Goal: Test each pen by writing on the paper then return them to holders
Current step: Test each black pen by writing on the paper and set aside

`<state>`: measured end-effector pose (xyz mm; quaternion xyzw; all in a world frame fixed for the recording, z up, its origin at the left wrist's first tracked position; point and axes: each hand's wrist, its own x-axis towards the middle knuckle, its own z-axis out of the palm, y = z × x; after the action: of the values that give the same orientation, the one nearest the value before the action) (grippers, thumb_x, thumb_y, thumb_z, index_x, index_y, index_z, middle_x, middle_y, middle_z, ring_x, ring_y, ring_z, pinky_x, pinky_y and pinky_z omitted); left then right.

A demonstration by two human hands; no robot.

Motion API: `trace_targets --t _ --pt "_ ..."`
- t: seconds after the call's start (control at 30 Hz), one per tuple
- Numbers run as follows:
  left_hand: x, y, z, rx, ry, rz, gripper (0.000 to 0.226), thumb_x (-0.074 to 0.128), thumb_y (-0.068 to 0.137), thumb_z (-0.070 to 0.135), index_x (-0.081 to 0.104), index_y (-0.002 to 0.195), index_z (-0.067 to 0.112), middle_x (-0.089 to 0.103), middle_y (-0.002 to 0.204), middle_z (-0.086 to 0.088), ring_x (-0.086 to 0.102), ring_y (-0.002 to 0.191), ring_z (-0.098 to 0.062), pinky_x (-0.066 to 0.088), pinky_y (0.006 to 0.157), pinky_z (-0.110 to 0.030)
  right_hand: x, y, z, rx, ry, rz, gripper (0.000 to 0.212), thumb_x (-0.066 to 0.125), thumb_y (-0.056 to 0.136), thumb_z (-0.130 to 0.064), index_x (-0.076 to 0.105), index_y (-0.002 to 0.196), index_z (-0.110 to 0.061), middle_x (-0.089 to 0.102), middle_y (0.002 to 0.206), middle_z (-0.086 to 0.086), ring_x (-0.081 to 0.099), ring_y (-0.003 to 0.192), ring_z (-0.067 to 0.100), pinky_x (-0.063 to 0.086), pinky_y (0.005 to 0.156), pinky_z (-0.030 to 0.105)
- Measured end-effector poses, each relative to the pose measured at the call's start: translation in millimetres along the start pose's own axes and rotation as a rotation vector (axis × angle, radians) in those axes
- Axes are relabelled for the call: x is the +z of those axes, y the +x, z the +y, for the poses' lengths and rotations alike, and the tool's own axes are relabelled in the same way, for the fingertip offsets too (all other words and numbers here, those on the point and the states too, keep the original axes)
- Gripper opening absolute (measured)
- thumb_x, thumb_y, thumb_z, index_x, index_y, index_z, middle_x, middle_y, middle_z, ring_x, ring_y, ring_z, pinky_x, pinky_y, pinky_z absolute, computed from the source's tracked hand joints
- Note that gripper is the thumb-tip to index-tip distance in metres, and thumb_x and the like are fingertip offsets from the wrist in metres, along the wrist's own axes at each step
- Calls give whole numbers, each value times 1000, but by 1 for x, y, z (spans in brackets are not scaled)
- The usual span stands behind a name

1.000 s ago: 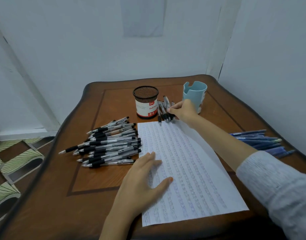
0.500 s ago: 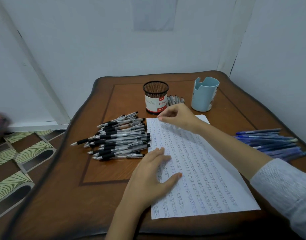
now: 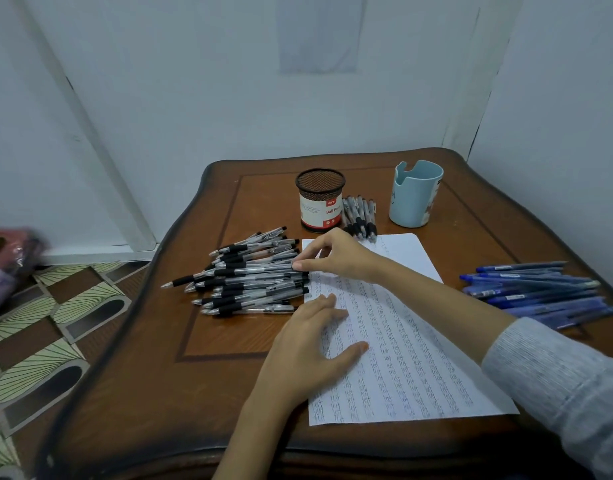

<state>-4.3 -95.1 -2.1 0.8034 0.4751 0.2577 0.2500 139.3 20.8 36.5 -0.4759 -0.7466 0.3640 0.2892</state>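
My left hand (image 3: 312,348) lies flat, fingers straight, on the lined paper (image 3: 402,358). My right hand (image 3: 339,254) pinches the end of a clear, black-gripped pen (image 3: 263,270) atop the pile (image 3: 249,296) beside the paper's left edge.

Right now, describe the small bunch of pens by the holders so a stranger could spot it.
At the far side of the table stand a mesh holder and a blue holder. Between them lies the bunch, at the paper's far edge. Black-gripped like the left pile, it is far smaller.
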Motion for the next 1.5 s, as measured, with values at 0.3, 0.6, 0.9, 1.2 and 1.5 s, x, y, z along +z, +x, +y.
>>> trace_targets --t 0.3,0.6,0.9,1.2,1.5 --pt "1 2 -3 13 4 2 58 65 81 58 55 131 30 36 148 19 24 135 8 23 111 -19 -12 -12 -8 109 213 233 8 71 86 -26 73 80 -22 68 71 -12 58 68 2 48 58 12" --pt "-1 1 -4 7 8 -2 57 66 80 57 57 129 28 40 146 16 29 134 4 23 108 -19 -45 -55 -12 107 551 434 13 67 88 -16 73 96 -7 75 90 6 67 76 11 56 71 19" --pt "0 0 -3 -20 -2 -30 56 64 81 58 56 128 31 38 149 14 28 138 -1 29 113 -32 -63 -101 -4 126 984 540 20 48 100 -21 58 106 -5 69 100 18 69 84 25 57 73 33" --pt "1 -2 1 -11 46 -21 55 62 83 55 55 131 29 38 150 11 29 139 -4 28 112 -30 -61 -129 16 338 1421 563 23 40 99 -27 53 83 -18 34 50 -6 22 35 4 15 32 15" --pt "1 -9 5 8 65 -15 53 56 88 56 54 133 27 37 151 10 27 139 -3 28 111 -29 -56 -158 8 340 1350 618 16 54 94 -19 66 97 -8 61 72 2 29 33 5 22 33 11"
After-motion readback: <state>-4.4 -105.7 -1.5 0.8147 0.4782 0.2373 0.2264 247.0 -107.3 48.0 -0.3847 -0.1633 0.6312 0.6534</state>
